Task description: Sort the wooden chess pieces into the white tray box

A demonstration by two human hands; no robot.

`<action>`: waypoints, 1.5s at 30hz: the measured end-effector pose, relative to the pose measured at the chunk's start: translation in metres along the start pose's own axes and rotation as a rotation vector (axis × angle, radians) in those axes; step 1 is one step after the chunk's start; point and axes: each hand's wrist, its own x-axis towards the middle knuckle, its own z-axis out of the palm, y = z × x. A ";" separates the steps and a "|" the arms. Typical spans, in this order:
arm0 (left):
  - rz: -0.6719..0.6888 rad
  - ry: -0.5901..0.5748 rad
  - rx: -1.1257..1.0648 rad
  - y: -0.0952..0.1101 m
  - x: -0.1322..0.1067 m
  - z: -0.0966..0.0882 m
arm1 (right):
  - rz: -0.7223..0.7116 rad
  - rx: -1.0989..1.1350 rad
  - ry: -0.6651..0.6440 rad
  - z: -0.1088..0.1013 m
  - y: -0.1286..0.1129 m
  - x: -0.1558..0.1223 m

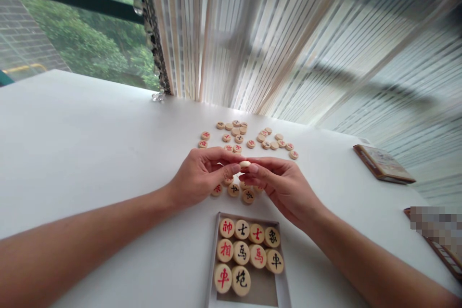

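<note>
Both my hands meet above the white table [90, 154] and pinch one pale round wooden chess piece [245, 164] between their fingertips. My left hand [202, 175] comes in from the left, my right hand [281, 185] from the right, fingers curled. Under them lie a few loose pieces [248, 196] with black and red characters. In front of me a shallow grey box [282, 279] holds several pieces in rows, faces up. Beyond the hands, many more pieces [249, 137] lie scattered.
A flat brown box lid [383, 164] lies at the right. Another brown-edged object [447, 257] shows at the right edge, partly blurred out. Striped curtains [288, 38] hang behind the table, and a window [72, 33] with trees is at the back left.
</note>
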 end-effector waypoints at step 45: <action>0.149 -0.094 0.252 0.003 -0.010 0.003 | -0.074 -0.130 -0.006 0.003 -0.002 -0.004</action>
